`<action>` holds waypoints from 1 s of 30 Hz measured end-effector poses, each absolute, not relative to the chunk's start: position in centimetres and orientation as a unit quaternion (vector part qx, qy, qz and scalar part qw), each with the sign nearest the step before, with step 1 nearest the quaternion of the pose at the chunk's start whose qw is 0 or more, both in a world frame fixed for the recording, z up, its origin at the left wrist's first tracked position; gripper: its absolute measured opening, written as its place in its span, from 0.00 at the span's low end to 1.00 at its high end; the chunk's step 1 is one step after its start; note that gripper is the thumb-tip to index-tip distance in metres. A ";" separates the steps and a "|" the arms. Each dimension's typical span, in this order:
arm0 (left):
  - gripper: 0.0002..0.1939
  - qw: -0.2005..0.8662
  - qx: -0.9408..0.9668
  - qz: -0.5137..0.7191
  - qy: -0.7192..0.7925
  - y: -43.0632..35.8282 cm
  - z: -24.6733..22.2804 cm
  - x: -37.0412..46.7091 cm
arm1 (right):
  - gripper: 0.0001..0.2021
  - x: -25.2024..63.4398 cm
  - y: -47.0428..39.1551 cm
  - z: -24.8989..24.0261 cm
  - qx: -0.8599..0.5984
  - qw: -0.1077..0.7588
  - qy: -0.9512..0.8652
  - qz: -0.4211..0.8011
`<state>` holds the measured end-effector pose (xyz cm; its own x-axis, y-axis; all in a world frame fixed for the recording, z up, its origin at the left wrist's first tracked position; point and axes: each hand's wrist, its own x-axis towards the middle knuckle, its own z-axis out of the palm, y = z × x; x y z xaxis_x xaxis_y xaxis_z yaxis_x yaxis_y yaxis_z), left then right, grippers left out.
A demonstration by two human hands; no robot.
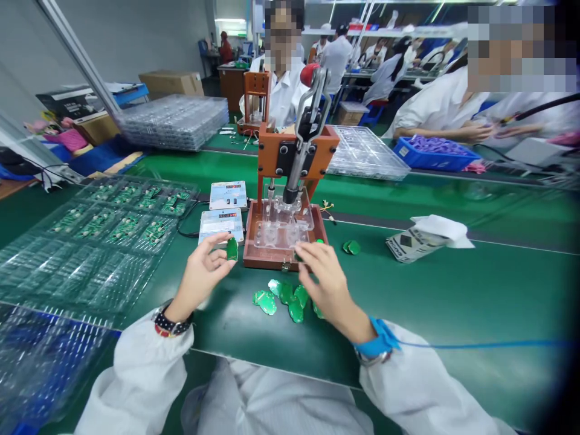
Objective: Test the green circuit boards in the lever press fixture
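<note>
My left hand (206,266) pinches a small green circuit board (232,248) upright between thumb and fingers, left of the test fixture (294,163). That fixture has an orange frame, a red-knobbed toggle clamp and a clear plastic nest (278,234) on a brown base. At the base's front right edge is my right hand (324,278), fingers bent and closed; what they hold, if anything, is mostly hidden. Several loose green circuit boards (286,293) lie in front of the fixture, partly behind my right hand. A few more boards (351,247) rest to its right.
Two meter boxes (222,225) stand left of the fixture. Clear trays (113,223) with populated boards cover the left side. At right are a tissue pack (417,238) and a blue bin (432,156). A blue cord (475,345) trails from my right wrist. Co-workers sit opposite.
</note>
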<state>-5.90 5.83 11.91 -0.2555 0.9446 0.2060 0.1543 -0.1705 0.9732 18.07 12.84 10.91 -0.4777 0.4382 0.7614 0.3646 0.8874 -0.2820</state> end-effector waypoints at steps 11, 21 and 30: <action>0.20 0.529 0.297 0.628 0.487 6.1 11.1 -6.2 | 0.19 18.1 18.5 10.5 -0.237 0.389 -0.875 0.166; 0.20 0.314 0.486 0.588 0.565 8.5 11.0 -6.0 | 0.10 16.7 17.7 10.4 -0.407 0.360 -0.835 0.085; 0.17 0.308 0.587 0.493 0.563 12.2 13.1 -7.2 | 0.10 18.7 20.4 12.7 -0.280 0.259 -0.907 0.178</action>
<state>-7.17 12.25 13.12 -0.1204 0.9652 0.2322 0.3571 -0.1761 0.9173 18.65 20.37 12.72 -0.7091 0.6005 0.3696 0.4168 0.7798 -0.4672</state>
